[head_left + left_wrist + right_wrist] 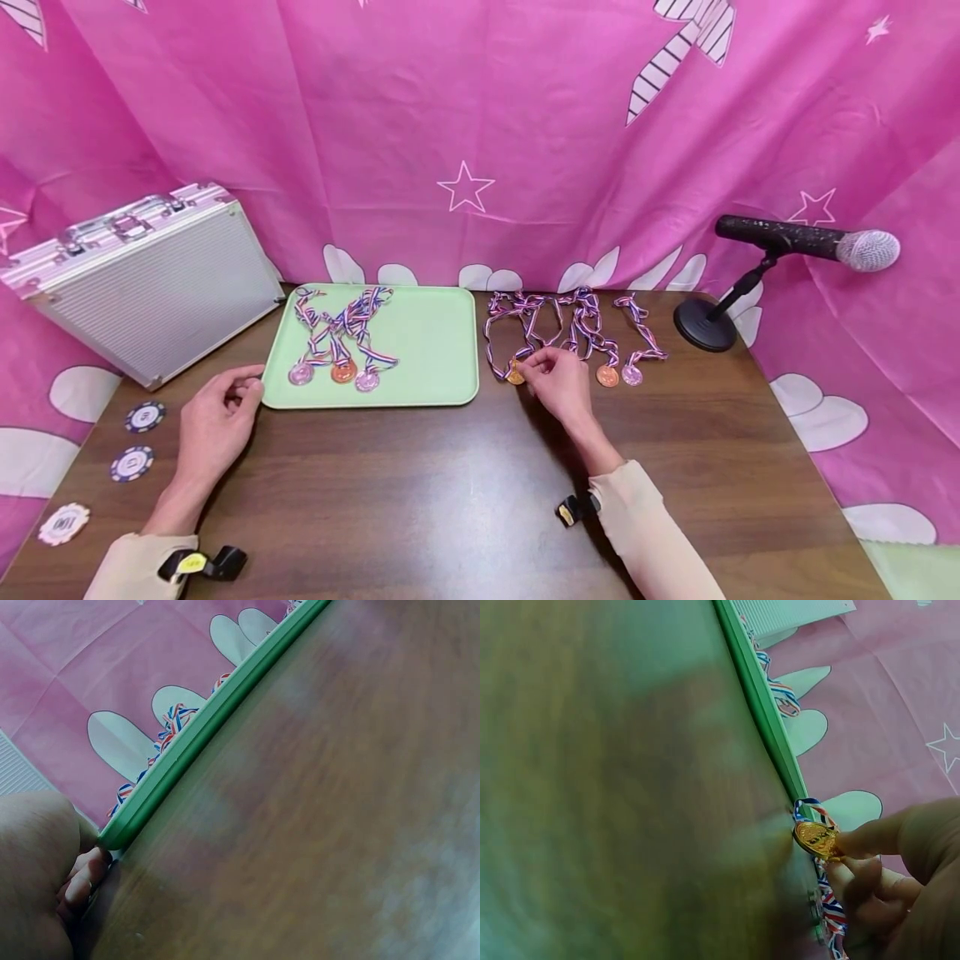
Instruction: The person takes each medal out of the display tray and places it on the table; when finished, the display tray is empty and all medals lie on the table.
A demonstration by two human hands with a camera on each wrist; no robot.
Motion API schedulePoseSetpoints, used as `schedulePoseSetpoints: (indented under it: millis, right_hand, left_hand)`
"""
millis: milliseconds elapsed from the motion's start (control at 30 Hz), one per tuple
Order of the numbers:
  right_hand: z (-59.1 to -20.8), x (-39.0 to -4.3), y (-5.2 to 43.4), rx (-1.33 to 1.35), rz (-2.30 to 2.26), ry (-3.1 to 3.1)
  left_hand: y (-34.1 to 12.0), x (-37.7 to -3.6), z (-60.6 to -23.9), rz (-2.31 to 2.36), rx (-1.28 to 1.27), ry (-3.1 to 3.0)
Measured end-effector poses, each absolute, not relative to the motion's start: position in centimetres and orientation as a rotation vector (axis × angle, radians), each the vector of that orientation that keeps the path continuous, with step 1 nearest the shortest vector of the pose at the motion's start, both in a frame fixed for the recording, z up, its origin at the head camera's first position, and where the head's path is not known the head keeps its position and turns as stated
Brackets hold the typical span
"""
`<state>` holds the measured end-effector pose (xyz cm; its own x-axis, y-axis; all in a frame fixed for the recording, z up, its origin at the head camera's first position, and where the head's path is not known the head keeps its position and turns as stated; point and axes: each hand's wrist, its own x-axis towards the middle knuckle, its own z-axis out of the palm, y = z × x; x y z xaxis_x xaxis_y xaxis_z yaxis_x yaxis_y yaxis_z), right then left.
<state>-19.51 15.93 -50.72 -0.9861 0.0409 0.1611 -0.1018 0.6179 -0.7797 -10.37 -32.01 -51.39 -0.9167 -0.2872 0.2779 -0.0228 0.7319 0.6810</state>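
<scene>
My right hand (558,385) pinches a gold medal (816,838) by its edge between thumb and fingers, right of the tray. Its striped ribbon (489,333) trails back over the table. At the left, my left hand (217,417) holds the near left corner of the light green tray (438,350), fingers curled at the rim. On that tray lie a bronze medal (343,372) and two pinkish, silvery medals, one left (301,373) and one right (367,381), their ribbons bunched behind. Beyond my right hand rest another bronze medal (607,376) and a silvery medal (632,375).
A silver case (165,292) stands at the back left. Three poker chips (132,463) lie along the left side of the wooden table (420,500). A microphone (810,240) on a round-based stand (705,323) is at the back right, before a pink curtain (555,183).
</scene>
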Motion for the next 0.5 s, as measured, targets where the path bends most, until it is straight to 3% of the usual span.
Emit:
schedulePoseSetpoints:
  millis: [500]
  right_hand:
    - [-54.9,-20.8,17.2,0.009,0.967,-2.744]
  left_hand:
    - [-31.9,-10.6,-51.6,-1.001,0.232,-2.527]
